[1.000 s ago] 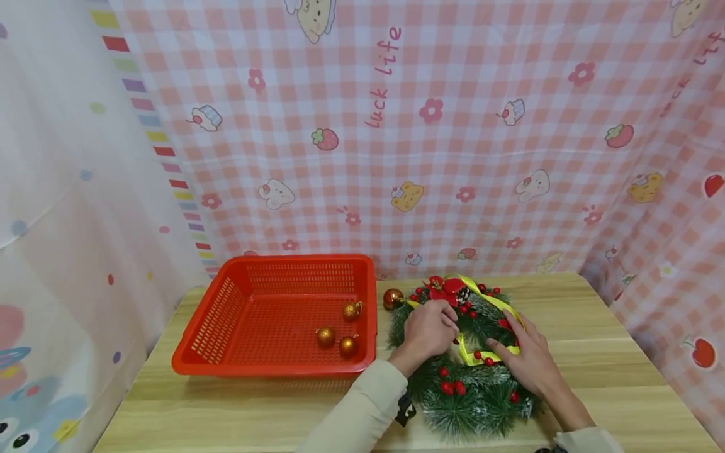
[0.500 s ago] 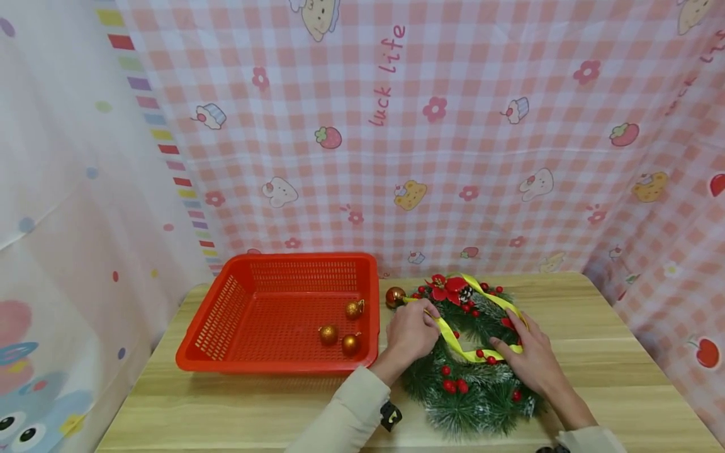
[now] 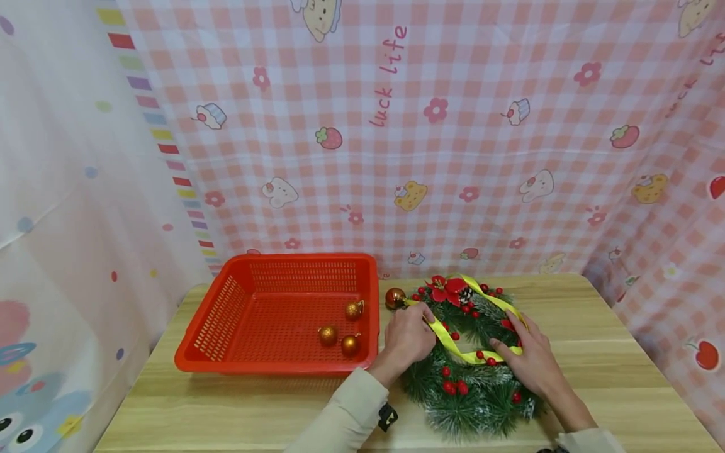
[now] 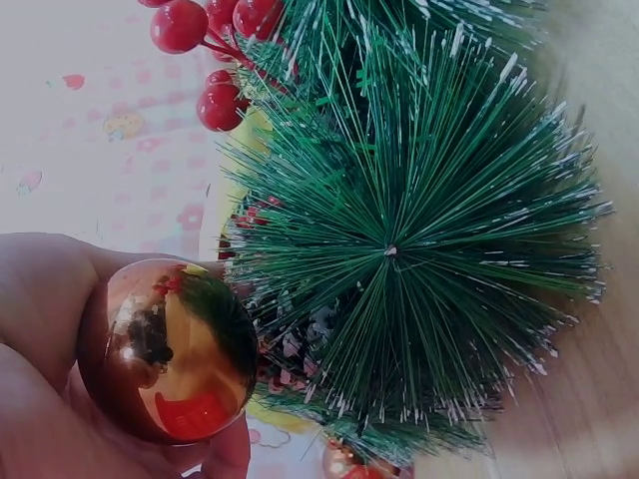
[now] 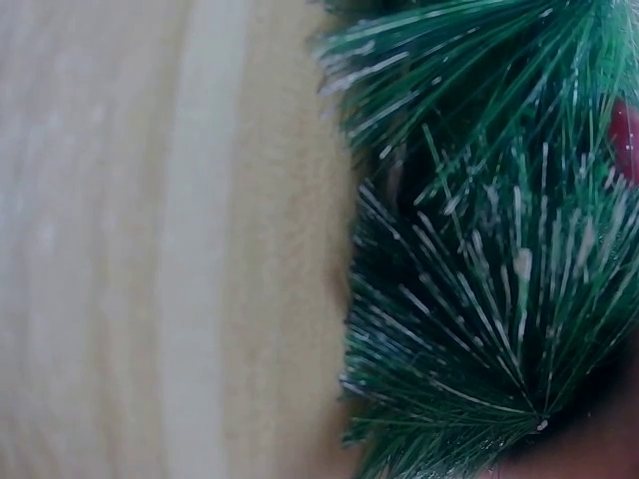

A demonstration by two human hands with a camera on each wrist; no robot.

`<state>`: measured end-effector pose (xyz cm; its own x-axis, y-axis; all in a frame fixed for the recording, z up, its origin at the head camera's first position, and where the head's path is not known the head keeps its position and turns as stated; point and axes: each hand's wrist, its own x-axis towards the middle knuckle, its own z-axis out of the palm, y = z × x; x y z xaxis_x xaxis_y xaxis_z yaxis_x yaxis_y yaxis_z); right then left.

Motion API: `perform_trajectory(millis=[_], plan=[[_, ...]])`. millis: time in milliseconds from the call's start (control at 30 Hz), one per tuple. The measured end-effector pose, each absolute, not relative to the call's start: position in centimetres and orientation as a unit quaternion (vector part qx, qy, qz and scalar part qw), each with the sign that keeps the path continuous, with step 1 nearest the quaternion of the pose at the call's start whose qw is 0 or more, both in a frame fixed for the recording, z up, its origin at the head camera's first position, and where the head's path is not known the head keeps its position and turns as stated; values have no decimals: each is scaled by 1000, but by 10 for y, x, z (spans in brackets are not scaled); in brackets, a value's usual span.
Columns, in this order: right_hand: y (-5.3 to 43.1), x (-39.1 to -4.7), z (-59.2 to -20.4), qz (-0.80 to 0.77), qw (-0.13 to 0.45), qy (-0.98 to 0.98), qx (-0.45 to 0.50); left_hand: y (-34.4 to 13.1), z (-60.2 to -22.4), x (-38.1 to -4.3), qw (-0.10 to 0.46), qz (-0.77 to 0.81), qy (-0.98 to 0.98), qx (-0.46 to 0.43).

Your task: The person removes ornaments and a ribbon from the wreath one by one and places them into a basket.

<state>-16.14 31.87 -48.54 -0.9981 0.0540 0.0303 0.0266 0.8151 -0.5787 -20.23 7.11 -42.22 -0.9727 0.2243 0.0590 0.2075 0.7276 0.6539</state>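
Note:
A green wreath [image 3: 476, 390] with red berries, a red flower and frosted tips lies on the table. Yellow ribbon [image 3: 453, 346] winds loosely over its ring. My left hand [image 3: 409, 336] is at the wreath's left side, fingers curled; a shiny gold ball [image 4: 168, 351] sits in it in the left wrist view, hidden from the head view. The ribbon passes by these fingertips; whether they pinch it I cannot tell. My right hand [image 3: 531, 355] grips the wreath's right side, thumb toward the inside of the ring. The right wrist view has only needles [image 5: 499, 299] and table, blurred.
A red plastic basket [image 3: 277, 368] stands left of the wreath, with several gold balls inside. Another gold ball [image 3: 394, 297] lies between basket and wreath, near the ribbon. Behind the wooden table [image 3: 243, 409] hangs a checked curtain [image 3: 351, 170].
My left hand has moved left from over the wreath's middle to its left edge, uncovering more ribbon across the ring. The right hand has stayed on the wreath.

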Motion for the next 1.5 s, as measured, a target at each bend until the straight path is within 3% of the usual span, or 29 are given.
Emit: perform_trajectory(millis=[767, 1500], plan=[[322, -160, -487, 308, 33, -951, -24, 93, -407, -217, 27, 406, 909, 85], [320, -159, -486, 316, 36, -948, -30, 123, -395, -232, 1, 223, 960, 171]])
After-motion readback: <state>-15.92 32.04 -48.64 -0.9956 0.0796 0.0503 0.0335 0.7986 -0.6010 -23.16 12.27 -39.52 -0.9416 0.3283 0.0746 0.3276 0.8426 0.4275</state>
